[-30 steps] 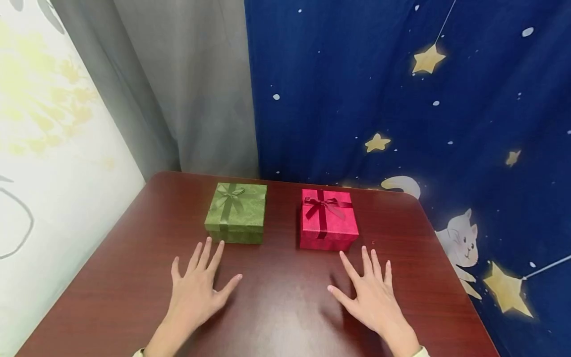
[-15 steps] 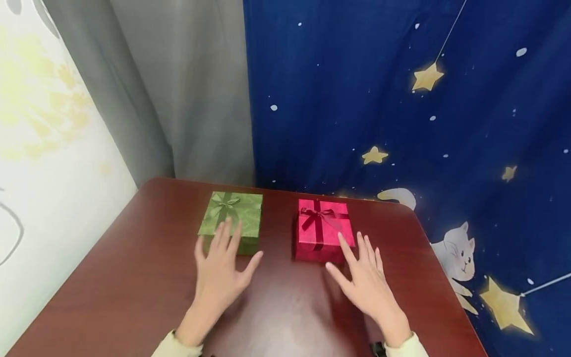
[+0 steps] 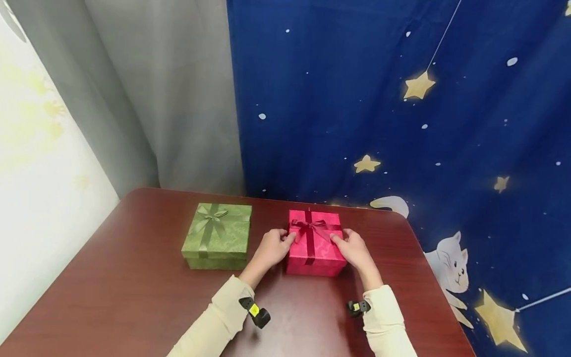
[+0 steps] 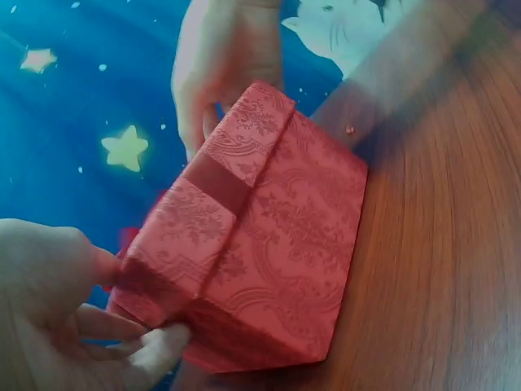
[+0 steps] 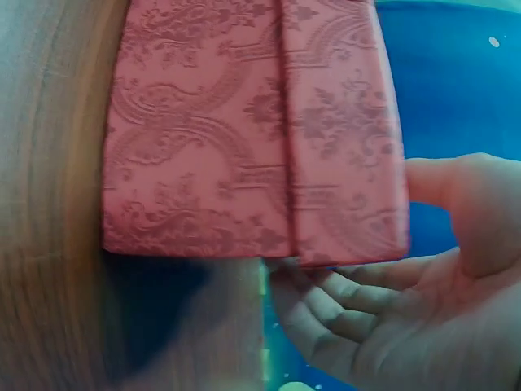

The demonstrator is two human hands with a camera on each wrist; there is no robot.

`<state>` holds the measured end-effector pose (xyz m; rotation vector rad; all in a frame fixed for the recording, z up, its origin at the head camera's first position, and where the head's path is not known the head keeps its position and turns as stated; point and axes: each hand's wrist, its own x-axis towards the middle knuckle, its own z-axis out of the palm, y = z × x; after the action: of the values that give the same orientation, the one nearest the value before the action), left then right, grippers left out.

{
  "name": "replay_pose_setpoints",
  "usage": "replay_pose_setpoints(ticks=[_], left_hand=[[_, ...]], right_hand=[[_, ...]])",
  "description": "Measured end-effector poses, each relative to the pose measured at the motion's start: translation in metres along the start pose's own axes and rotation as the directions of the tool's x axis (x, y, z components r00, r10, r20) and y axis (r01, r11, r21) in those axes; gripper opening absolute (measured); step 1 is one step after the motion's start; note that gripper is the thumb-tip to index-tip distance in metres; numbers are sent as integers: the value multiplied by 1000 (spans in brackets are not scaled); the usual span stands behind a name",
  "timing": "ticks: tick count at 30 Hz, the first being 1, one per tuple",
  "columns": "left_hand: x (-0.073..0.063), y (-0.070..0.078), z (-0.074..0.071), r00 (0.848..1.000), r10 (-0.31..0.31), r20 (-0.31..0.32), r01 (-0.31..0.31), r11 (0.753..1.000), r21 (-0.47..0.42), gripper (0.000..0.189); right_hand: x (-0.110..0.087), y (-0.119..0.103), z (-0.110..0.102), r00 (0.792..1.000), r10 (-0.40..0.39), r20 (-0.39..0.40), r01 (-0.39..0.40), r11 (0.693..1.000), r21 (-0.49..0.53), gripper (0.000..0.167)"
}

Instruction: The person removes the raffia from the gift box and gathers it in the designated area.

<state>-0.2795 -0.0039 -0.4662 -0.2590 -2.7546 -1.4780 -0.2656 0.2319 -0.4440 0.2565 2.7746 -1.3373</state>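
A red gift box (image 3: 327, 252) with a dark red ribbon bow (image 3: 310, 225) stands on the table in the head view. My left hand (image 3: 271, 246) grips its lid at the left side, thumb at the top edge and fingers against the side. On the opposite side my right hand (image 3: 358, 249) holds the lid too, its thumb on top. In the left wrist view, the lid (image 4: 175, 236) overlaps the box body (image 4: 297, 220), and fingertips press just at the lid's lower rim. The right wrist view shows the right fingers (image 5: 358, 301) curled beneath the lid's side.
A green gift box (image 3: 234, 238) with a green bow stands to the left of the red one. The dark red table (image 3: 134, 297) ends at a grey curtain (image 3: 192, 99) and a blue starry curtain (image 3: 330, 99) behind. A white patterned surface (image 3: 35, 223) borders the left.
Both hands, spread and apart from the boxes a second ago, have moved forward to the red gift box and taken hold of its lid. The left hand crossed rightward past the green box.
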Motion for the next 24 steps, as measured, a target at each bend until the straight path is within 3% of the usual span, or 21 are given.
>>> replay_pose_setpoints(ticks=[2, 5, 12, 18, 21, 24], left_hand=[[1, -4, 1, 998, -62, 6, 62, 996, -56, 40], [1, -5, -1, 997, -83, 7, 83, 991, -102, 42], [4, 1, -2, 998, -45, -43, 40, 992, -121, 38], [4, 12, -7, 996, -12, -84, -5, 980, -199, 40], [0, 17, -16, 996, 36, -85, -60, 951, -303, 45], [-16, 16, -34, 986, 167, -12, -154, 876, -456, 50]], right_hand=[[-1, 1, 2, 1000, -5, -19, 6, 999, 52, 61], [-2, 3, 2, 998, 7, -59, 0, 994, 105, 58], [6, 6, -1, 995, -25, -93, 38, 990, 138, 52], [3, 4, -7, 979, -105, -174, 140, 969, 205, 49], [-3, 1, -16, 964, -178, -196, 234, 920, 314, 51], [-25, 1, -35, 938, -323, -129, 347, 845, 407, 52]])
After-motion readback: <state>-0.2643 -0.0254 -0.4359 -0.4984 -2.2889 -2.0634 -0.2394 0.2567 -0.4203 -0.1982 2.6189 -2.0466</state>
